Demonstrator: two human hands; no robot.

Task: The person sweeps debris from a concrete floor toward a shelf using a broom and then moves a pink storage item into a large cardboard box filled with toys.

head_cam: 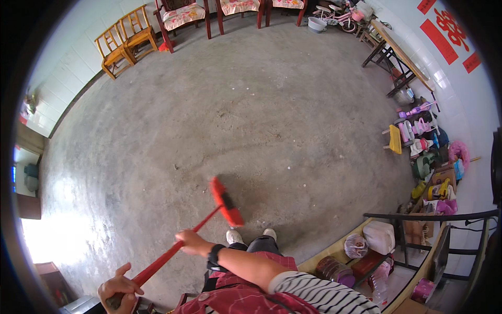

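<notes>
A red broom [168, 255] slants across my front, its handle running from lower left up to the head. Near the handle's top end, my left hand [119, 290] is wrapped around it, with one finger raised. Farther down, my right hand [192, 242] grips the shaft; a black band circles that wrist. The broom head [226, 204], red with a dark middle, is just ahead of my shoes [234, 237], over the grey concrete floor [188, 129]. Whether its bristles touch the floor I cannot tell. Small white specks and bits of dirt lie scattered ahead.
Along the far wall stand wooden chairs [135, 31] and cushioned armchairs [184, 17]. A grey-white basin [317, 25] sits by a pink child's bicycle [339, 17]. Down the right side are a folded table [402, 55], a yellow stool [393, 139], toys, and a black-framed rack [431, 215] with containers.
</notes>
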